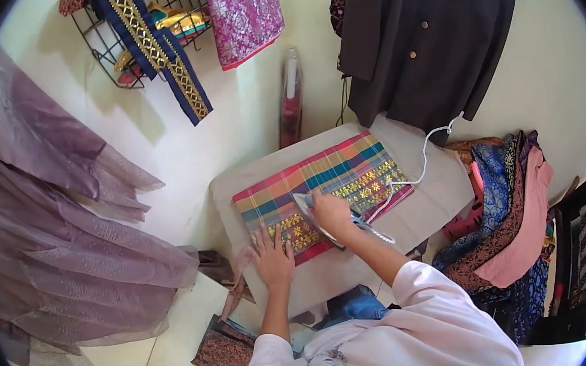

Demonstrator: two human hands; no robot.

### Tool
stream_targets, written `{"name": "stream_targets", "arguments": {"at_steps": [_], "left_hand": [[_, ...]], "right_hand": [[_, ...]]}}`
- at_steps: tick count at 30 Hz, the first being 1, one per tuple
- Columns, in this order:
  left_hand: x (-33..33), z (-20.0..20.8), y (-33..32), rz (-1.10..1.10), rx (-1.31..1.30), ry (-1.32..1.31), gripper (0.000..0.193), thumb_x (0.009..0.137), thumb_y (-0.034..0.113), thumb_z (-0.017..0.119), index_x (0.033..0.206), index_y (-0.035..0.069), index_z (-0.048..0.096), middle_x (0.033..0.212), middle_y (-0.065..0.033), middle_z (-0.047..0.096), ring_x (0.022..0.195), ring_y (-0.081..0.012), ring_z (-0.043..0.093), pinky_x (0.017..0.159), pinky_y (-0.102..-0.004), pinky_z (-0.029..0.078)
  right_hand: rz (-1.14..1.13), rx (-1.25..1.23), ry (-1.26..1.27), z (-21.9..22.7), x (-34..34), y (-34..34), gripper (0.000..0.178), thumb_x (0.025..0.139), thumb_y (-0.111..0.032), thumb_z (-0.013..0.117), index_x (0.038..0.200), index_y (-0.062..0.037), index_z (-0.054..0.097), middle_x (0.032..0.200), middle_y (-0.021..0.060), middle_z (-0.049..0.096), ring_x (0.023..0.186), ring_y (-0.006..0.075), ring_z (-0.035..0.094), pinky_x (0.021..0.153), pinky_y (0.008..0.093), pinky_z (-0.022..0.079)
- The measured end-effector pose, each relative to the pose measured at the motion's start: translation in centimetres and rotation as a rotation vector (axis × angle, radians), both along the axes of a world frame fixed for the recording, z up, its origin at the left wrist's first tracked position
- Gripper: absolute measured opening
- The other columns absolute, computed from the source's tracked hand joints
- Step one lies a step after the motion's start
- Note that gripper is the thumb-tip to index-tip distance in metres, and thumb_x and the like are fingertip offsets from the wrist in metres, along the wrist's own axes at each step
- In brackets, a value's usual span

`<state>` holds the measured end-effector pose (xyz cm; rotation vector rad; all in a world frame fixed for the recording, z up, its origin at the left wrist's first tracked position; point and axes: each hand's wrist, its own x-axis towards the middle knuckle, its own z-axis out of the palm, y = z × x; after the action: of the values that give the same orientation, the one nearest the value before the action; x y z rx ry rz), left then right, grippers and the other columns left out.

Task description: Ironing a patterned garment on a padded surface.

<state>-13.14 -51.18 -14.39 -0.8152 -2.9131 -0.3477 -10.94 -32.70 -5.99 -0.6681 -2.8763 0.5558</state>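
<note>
A plaid cloth (320, 167) in red, yellow and teal, with a gold-patterned band, lies spread on the beige-covered ironing surface (403, 146). My right hand (332, 214) is closed round the handle of an iron (303, 201), which rests on the cloth with its tip toward the far left. Most of the iron's body is hidden by the hand. My left hand (274, 258) lies flat on the cloth's near left part, fingers spread, a short way left of the iron. From the iron, a white cord (425, 162) runs over the cloth toward the far right.
A dark jacket (427, 33) hangs behind the surface, its hem close to it. Folded fabrics (503, 211) are piled at the right. A sheer mauve garment (69, 228) hangs at the left. A wire basket (105, 56) with textiles is on the wall.
</note>
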Motion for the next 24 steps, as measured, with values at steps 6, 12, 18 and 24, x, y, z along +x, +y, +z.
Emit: {"name": "stream_targets", "arguments": {"at_steps": [6,12,18,24], "left_hand": [[0.0,0.6,1.0,-0.025,0.025,-0.027,0.05,0.091,0.031,0.043,0.139,0.017,0.036,0.15,-0.0079,0.019,0.137,-0.0293,0.02,0.107,-0.0581,0.012],[-0.1,-0.5,1.5,0.068,0.038,-0.043,0.047,0.089,0.023,0.048,0.134,0.014,0.043,0.149,-0.0095,0.023,0.136,-0.0305,0.022,0.107,-0.0602,0.007],[0.2,1.8,8.4,0.044,-0.003,0.057,0.051,0.085,0.019,0.053,0.134,0.012,0.042,0.149,-0.0097,0.023,0.137,-0.0299,0.021,0.106,-0.0616,0.008],[0.8,1.1,13.2,-0.108,0.164,-0.018,0.049,0.089,0.025,0.047,0.136,0.014,0.038,0.149,-0.0113,0.022,0.137,-0.0336,0.019,0.106,-0.0616,0.007]], "right_hand": [[-0.009,0.051,0.09,-2.2,-1.3,1.3,0.03,0.08,-0.026,0.062,0.093,-0.0022,0.049,0.076,0.0194,0.064,0.072,0.0362,0.063,0.062,0.0457,0.051],[-0.06,-0.017,0.06,-0.7,5.7,2.4,0.031,0.08,-0.028,0.062,0.091,-0.0018,0.049,0.074,0.0197,0.063,0.068,0.0367,0.062,0.059,0.0458,0.049],[-0.164,0.027,0.125,0.8,4.1,5.3,0.022,0.078,-0.018,0.06,0.089,-0.0013,0.051,0.069,0.019,0.062,0.065,0.0338,0.064,0.055,0.045,0.049],[-0.191,-0.034,0.155,-3.0,-5.2,11.4,0.021,0.081,-0.018,0.058,0.092,-0.0019,0.052,0.073,0.0203,0.063,0.07,0.0353,0.064,0.06,0.0446,0.052]]}}
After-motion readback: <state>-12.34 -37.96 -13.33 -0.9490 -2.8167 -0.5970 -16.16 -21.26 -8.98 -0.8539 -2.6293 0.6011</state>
